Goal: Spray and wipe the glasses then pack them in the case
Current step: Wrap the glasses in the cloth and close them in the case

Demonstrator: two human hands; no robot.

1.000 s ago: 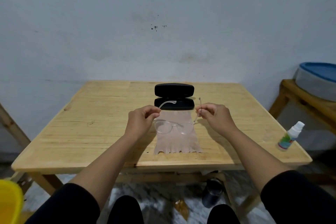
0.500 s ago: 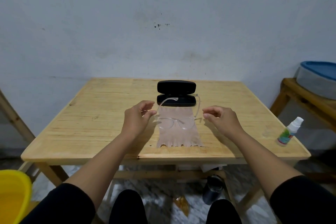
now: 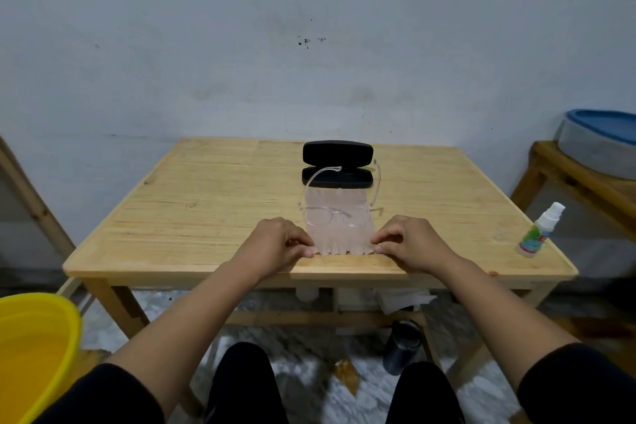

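Clear-framed glasses (image 3: 335, 215) rest lenses down on a pale pink cloth (image 3: 339, 234), their temples sticking up toward the open black case (image 3: 337, 165) just behind. My left hand (image 3: 278, 243) pinches the cloth's near left corner. At the near right corner my right hand (image 3: 409, 243) pinches the same cloth. A small white spray bottle (image 3: 540, 231) with a green label stands near the table's right edge, apart from both hands.
The wooden table (image 3: 206, 203) stands against a white wall. A yellow tub (image 3: 31, 351) sits at the lower left on the floor. A dark bottle (image 3: 402, 346) stands under the table. A wooden stand with a blue-rimmed basin (image 3: 605, 141) is at the right.
Both hands let go of the glasses' temples, leaving the glasses on the cloth, then drew back to the cloth's near corners and closed on them.
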